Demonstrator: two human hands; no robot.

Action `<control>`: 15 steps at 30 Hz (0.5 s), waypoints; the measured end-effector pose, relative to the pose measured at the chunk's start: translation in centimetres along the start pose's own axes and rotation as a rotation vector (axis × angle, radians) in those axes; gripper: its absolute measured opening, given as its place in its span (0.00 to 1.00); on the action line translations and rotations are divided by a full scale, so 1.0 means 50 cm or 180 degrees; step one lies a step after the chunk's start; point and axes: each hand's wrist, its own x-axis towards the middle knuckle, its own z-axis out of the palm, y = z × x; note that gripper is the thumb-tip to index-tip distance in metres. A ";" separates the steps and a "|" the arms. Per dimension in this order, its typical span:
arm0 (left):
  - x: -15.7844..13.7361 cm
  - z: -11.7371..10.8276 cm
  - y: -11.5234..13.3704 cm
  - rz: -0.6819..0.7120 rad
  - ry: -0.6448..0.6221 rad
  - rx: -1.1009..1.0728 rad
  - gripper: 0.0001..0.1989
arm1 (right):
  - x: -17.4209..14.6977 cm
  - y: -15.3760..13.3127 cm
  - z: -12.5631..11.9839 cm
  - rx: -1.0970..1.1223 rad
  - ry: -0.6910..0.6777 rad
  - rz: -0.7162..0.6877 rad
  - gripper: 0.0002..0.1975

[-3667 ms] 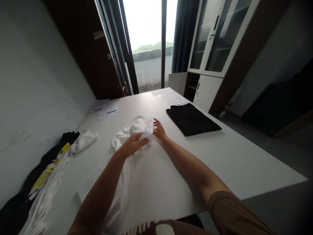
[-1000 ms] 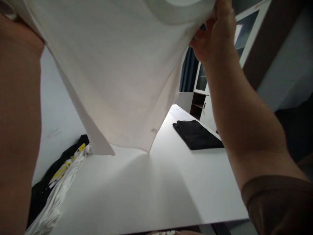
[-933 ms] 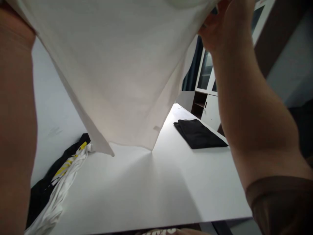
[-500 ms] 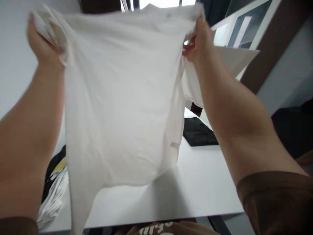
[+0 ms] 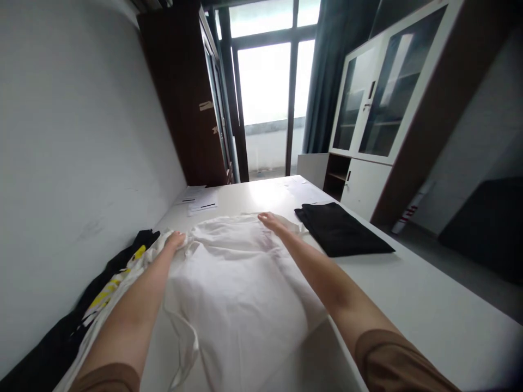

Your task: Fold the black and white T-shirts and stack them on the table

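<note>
A white T-shirt [image 5: 241, 294] lies stretched out over the white table, its far edge wrinkled and its near part reaching toward my body. My left hand [image 5: 176, 238] is closed on the cloth at the far left corner, with the fingertips partly hidden in the folds. At the far right, my right hand [image 5: 268, 219] pinches the same shirt near its top edge. Both arms reach forward, and the shirt fills the space between them.
Folded black cloth [image 5: 343, 227] rests on the white table [image 5: 433, 305] to the right. Piled black, white and yellow clothes [image 5: 108, 288] line the wall at left. Papers [image 5: 203, 201] lie toward the back. Beyond stand a glass-door cabinet [image 5: 368, 109] and a dark wardrobe [image 5: 180, 92].
Both hands have come down and forward with the T-shirt, which hung raised before my view and now lies over the table. The view now takes in the window and table behind it.
</note>
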 end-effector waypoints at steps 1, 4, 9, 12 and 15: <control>-0.006 0.008 -0.029 -0.0014 -0.0140 0.0344 0.16 | -0.016 0.026 0.022 -0.0127 -0.0098 0.0037 0.13; -0.026 0.059 -0.101 0.0002 -0.0721 0.1286 0.13 | -0.050 0.079 0.063 -0.0549 -0.0169 -0.0039 0.13; -0.119 0.175 -0.175 0.0343 -0.2041 0.2126 0.17 | -0.079 0.118 0.070 -0.1335 -0.0378 -0.0312 0.15; -0.196 0.221 -0.201 0.0878 -0.2443 0.3012 0.26 | -0.101 0.139 0.062 -0.1650 -0.0436 -0.0399 0.17; -0.245 0.239 -0.221 0.1201 -0.2235 0.3449 0.26 | -0.123 0.158 0.063 -0.1807 -0.0293 -0.0532 0.18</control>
